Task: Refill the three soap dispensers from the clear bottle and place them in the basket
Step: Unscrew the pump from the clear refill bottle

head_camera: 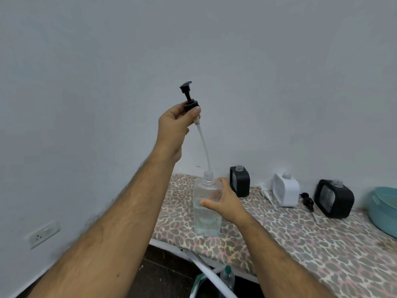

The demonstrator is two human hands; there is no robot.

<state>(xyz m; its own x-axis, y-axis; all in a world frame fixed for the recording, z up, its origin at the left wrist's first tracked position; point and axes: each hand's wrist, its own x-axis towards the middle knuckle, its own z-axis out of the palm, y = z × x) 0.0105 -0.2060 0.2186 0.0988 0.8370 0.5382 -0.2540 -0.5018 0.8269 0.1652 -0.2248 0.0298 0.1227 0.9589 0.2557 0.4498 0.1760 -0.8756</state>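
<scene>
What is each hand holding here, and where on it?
The left hand pinches the black pump top with its white tube by the screw collar. The right hand grips the clear square bottle around its upper body.

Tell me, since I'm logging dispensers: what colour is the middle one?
White, between two black ones, in the head view.

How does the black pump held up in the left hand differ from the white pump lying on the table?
The black pump with its white tube is gripped upright by the left hand, its tube tip just above the clear bottle's neck. The white pump lies untouched on the leopard-print table cover. Both are out of their containers.
</scene>
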